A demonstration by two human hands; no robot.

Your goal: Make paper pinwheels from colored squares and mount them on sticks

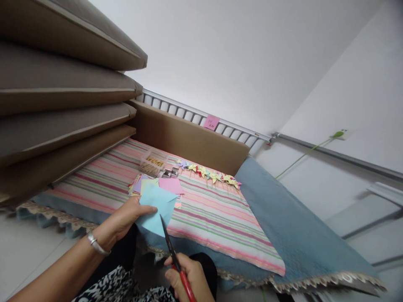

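The striped cloth (217, 222) spreads broadly right of the hands, running from a row of paper pinwheels (214, 176) to its front edge, with the blue cover (292, 214) showing beyond it. A brown board (189, 136) walls off the back, and stacked brown cushions (63, 96) overhang the left side.

The light blue paper (160, 199) is held at the front edge of the cloth, before a pile of coloured sheets topped by a pink sheet (171, 185). It looks square and flat, with a slit near its right corner. A clear box (152, 162) stands behind the pile.

The left hand (126, 216) pinches the paper's left side, thumb on top, the other fingers hidden underneath. The right hand (192, 272) closes around the red handles of the scissors (172, 251); their dark blades look together, tip at the paper.
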